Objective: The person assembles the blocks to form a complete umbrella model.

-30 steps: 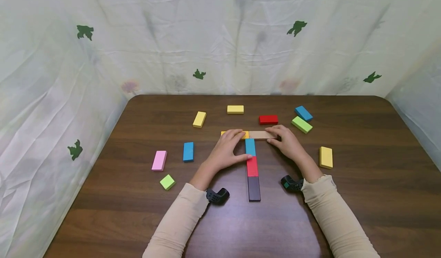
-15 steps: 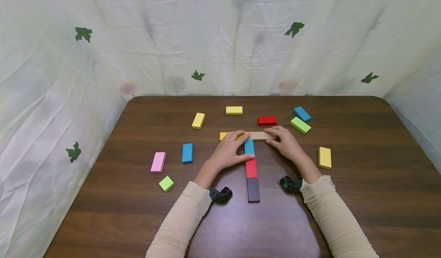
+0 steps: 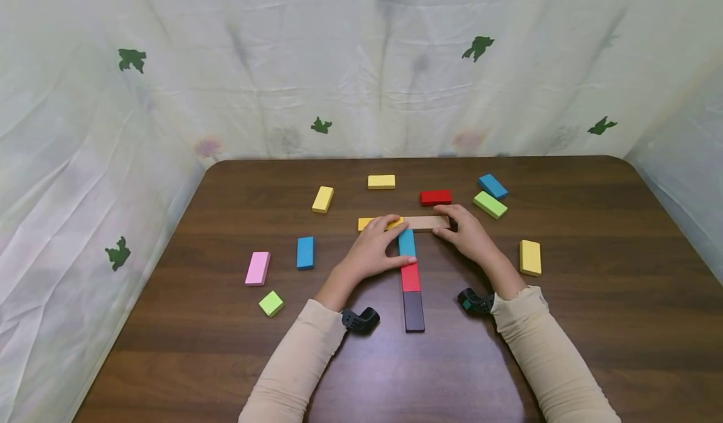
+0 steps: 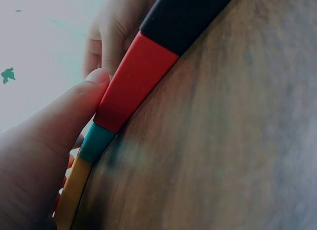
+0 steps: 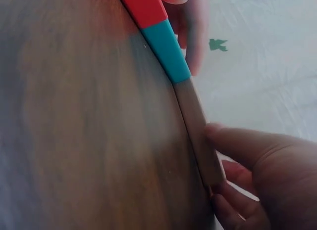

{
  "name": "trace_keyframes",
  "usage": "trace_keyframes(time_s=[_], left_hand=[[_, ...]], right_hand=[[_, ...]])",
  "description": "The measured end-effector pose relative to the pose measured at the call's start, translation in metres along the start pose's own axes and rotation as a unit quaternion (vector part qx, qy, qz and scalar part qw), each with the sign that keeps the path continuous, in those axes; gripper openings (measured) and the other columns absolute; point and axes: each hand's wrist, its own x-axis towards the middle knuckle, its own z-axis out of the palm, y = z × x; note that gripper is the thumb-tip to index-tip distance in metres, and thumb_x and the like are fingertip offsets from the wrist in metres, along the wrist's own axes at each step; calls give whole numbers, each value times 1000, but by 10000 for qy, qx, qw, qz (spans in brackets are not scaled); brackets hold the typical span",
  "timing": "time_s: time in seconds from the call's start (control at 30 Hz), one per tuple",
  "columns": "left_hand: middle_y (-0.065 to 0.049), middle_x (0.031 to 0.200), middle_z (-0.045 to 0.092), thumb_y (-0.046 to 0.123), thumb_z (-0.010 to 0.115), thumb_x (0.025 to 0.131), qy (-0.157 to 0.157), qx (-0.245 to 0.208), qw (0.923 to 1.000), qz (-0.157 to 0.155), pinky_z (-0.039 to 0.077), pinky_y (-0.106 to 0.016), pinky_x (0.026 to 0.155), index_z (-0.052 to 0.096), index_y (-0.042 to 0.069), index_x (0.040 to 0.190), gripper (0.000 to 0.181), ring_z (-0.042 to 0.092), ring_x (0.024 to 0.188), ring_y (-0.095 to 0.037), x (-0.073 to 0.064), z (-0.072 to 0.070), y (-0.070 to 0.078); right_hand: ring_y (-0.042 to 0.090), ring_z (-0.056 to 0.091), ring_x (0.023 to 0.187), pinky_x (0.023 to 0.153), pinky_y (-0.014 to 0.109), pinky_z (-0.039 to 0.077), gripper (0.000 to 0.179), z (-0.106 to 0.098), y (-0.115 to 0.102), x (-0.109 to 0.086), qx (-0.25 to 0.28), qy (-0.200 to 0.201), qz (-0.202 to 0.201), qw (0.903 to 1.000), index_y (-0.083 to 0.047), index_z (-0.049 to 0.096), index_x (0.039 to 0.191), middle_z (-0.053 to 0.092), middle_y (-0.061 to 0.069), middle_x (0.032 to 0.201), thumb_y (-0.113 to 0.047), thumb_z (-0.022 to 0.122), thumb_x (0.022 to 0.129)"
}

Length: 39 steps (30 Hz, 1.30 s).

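Note:
Flat wooden blocks form a T on the table: an orange-yellow block (image 3: 364, 223) and a tan block (image 3: 423, 223) make the bar. Down the stem run a teal block (image 3: 407, 243), a red block (image 3: 410, 277) and a dark block (image 3: 413, 313). My left hand (image 3: 367, 251) spreads over the left side; its fingers rest on the orange-yellow block, partly hiding it, while the thumb touches the red block near the teal joint. With thumb and fingers, my right hand (image 3: 471, 235) holds the right end of the tan block (image 5: 198, 136).
Loose blocks lie around the T: a red block (image 3: 435, 198) close behind, a green block (image 3: 490, 204) against a blue one (image 3: 493, 186), and a yellow block (image 3: 530, 258) at right. Leftward are a blue block (image 3: 305, 252), a pink block (image 3: 257, 268) and a small green block (image 3: 271, 304).
My left thumb has shifted slightly toward the right, along the stem's teal and red joint. The right hand stays at the tan block's end; the blocks keep their arrangement.

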Motion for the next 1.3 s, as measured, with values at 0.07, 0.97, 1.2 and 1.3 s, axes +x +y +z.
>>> trace_keyframes(time_s=[0.07,0.97,1.2,1.3], left_hand=[[-3,137,33,62,55,76,30,7,10000,14,26,-40,100,40,20,137,75,27,125,-22,0,1,0],[-3,138,32,61,57,76,64,-89,9999,-29,25,-41,100,40,19,137,76,26,125,-22,-1,1,0],[-4,137,33,61,57,75,80,-91,9999,-27,26,-40,100,40,19,137,76,27,125,-22,0,1,-1],[-4,137,33,61,57,75,85,-95,9999,-24,26,-40,100,40,19,137,76,27,124,-22,-1,2,-1]], right_hand=[[30,46,107,91,44,36,46,-2,0,0,58,66,48,10000,0,50,124,48,18,120,-14,65,83],[40,38,112,88,53,32,54,-50,31,-14,174,1224,929,9880,0,42,131,36,23,131,-21,62,86],[42,35,117,93,54,29,54,-51,39,-15,71,1175,1183,9860,4,41,130,35,28,130,-17,62,86],[42,35,116,93,53,29,53,-51,40,-16,50,1139,1236,9858,5,41,130,35,28,129,-16,62,86]])
